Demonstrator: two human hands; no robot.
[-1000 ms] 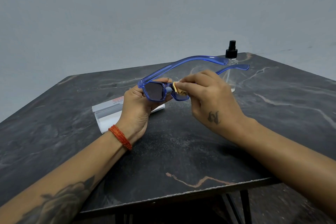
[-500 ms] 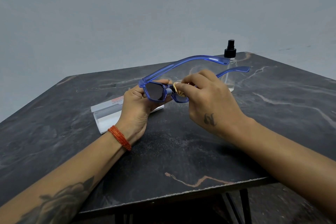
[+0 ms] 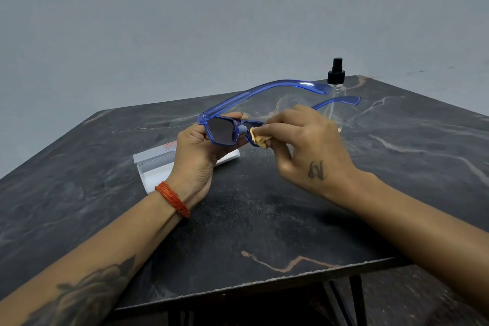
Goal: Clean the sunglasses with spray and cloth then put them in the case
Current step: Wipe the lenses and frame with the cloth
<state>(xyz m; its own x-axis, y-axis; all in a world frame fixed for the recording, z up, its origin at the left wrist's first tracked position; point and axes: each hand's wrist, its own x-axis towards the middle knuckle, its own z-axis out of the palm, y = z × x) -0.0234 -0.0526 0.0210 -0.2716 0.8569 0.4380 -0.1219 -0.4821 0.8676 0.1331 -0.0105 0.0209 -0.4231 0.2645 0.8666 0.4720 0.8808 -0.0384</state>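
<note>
Blue translucent sunglasses (image 3: 221,131) with dark lenses are held above the table, arms unfolded and pointing away. My left hand (image 3: 197,156) grips the left lens rim from below. My right hand (image 3: 304,148) pinches a small yellow cloth (image 3: 260,139) against the right lens, which the hand mostly hides. A clear spray bottle (image 3: 336,79) with a black nozzle stands at the far right of the table, partly behind the sunglasses' arms. A white case (image 3: 156,164) lies on the table behind my left hand, partly hidden.
The dark marble table (image 3: 251,219) has its front edge near me and a grey wall behind it. Black table legs show below the front right corner.
My right hand has shifted slightly right and down along the right lens with the cloth. The sunglasses and my left hand stay almost where they were.
</note>
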